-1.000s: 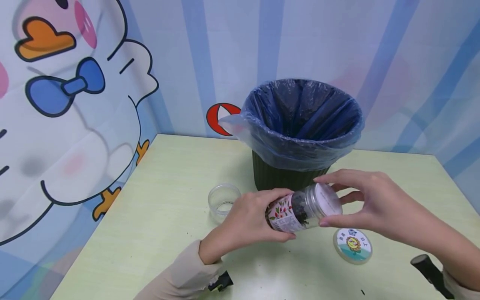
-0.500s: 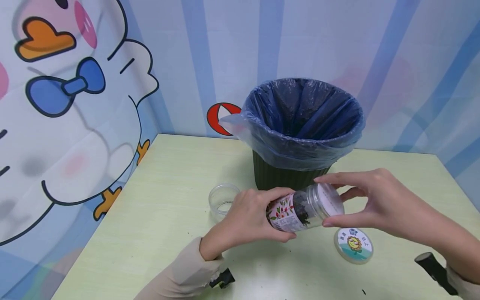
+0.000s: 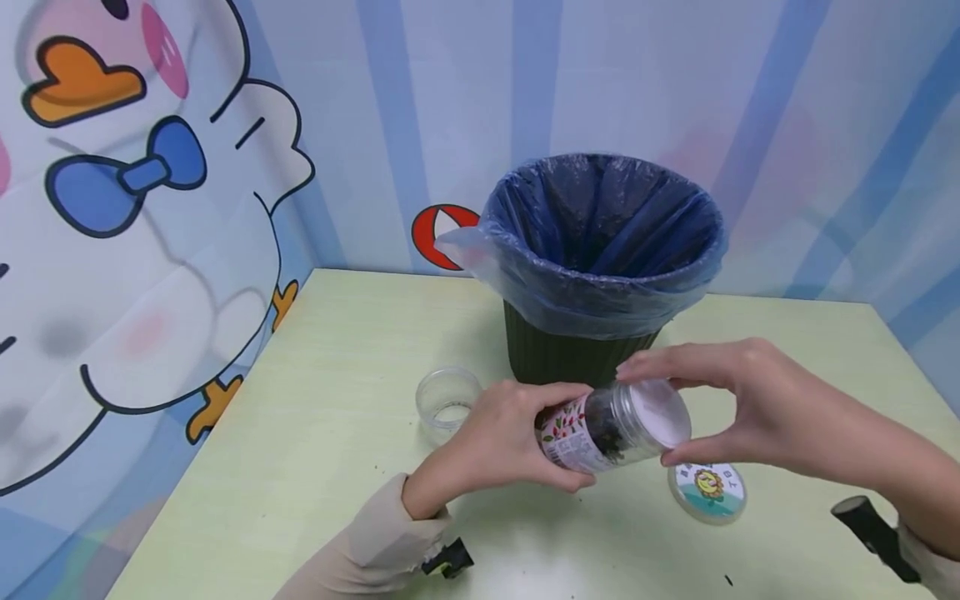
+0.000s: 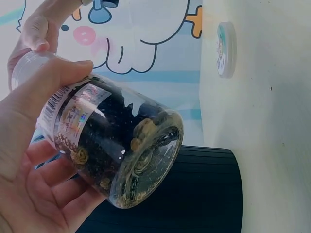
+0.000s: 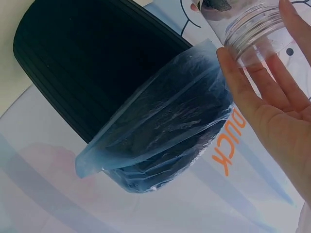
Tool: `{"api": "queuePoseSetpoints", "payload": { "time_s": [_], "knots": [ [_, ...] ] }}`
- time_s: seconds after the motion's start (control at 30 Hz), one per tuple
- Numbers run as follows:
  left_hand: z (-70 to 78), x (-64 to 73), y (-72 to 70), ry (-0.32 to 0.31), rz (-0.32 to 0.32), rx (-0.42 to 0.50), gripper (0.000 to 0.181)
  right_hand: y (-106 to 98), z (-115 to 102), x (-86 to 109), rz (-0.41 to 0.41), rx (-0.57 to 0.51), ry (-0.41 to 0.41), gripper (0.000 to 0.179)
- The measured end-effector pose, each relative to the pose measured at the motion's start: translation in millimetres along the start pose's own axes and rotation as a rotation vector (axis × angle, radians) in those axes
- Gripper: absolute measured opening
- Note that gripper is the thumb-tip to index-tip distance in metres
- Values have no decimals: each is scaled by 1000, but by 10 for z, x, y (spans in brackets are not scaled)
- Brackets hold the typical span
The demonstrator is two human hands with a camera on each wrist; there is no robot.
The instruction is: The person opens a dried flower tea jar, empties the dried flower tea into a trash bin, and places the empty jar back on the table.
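A clear plastic jar (image 3: 576, 435) with a flowered label lies tilted over the table, its pale round end to the right. Dark dried bits and a few yellowish pieces fill part of it, clearer in the left wrist view of the jar (image 4: 109, 131). My left hand (image 3: 502, 442) grips its body, fingers and thumb wrapped around the label. At the threaded end, my right hand (image 3: 757, 408) pinches the rim between fingertips above and thumb below. Whether that pale end is a seal or a lid I cannot tell. The right wrist view shows the ridged neck (image 5: 255, 31) against the fingers.
Behind the hands stands a dark ribbed bin (image 3: 573, 358) with a blue plastic liner (image 3: 592, 304) folded over its rim. A clear round container (image 3: 429, 417) sits left; a round printed lid (image 3: 707, 493) lies right. Small dark crumbs dot the pale table (image 3: 360, 350).
The right thumb has slid slightly down and right along the jar's rim, and the upper fingers have moved a little left. The pale end turns more toward me. The left hand keeps its grip.
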State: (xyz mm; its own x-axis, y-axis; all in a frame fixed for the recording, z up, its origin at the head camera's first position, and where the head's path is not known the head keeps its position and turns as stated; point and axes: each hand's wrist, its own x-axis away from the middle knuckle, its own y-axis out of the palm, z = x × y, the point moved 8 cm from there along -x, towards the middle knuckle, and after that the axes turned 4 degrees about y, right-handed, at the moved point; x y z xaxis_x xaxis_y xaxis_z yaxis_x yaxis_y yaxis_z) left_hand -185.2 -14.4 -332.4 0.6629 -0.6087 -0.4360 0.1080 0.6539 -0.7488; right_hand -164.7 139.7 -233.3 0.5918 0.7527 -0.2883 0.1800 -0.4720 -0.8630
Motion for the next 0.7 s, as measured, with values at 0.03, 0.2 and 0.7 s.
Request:
{"api": "queuePoseSetpoints", "payload": {
  "time_s": [0.03, 0.2, 0.7],
  "knots": [
    [-1, -3, 5, 4, -3, -3, 73, 4, -2, 3, 3, -2, -8, 70],
    [-9, -5, 14, 5, -4, -12, 73, 24, -12, 8, 1, -25, -33, 74],
    [-27, 12, -19, -22, 13, 0, 72, 61, 134, 36, -13, -46, 247, 67]
  ]
}}
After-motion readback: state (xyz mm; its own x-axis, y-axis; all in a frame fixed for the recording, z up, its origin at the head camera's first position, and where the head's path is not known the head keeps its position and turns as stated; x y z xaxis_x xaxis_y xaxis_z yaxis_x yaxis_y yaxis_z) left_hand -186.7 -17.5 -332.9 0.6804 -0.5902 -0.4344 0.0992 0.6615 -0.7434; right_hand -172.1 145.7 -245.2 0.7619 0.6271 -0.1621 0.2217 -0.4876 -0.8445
